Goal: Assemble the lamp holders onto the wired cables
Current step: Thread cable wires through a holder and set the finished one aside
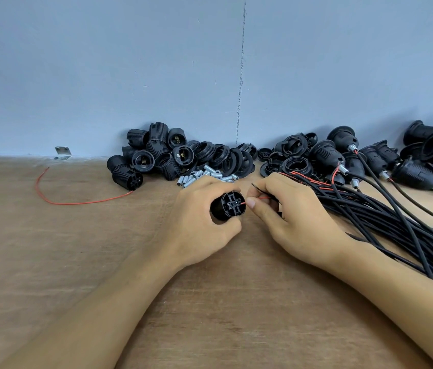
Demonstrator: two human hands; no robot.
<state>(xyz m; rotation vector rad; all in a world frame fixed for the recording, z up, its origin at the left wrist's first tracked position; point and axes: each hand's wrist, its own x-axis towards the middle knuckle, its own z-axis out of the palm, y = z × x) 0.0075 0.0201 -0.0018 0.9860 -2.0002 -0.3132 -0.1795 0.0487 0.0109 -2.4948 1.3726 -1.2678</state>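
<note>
My left hand grips a black lamp holder body on its side, its terminal end facing me. My right hand pinches a thin red wire between thumb and forefinger, the wire's tip touching the holder's terminal end. A black wire strand curls up beside it from the same cable. A bundle of black cables with red and black leads runs under my right wrist toward the lower right.
On the wooden table, a pile of black holder bodies and rings sits against the blue wall, with small metal threaded tubes. Wired, assembled holders lie at the right. A loose red wire lies left.
</note>
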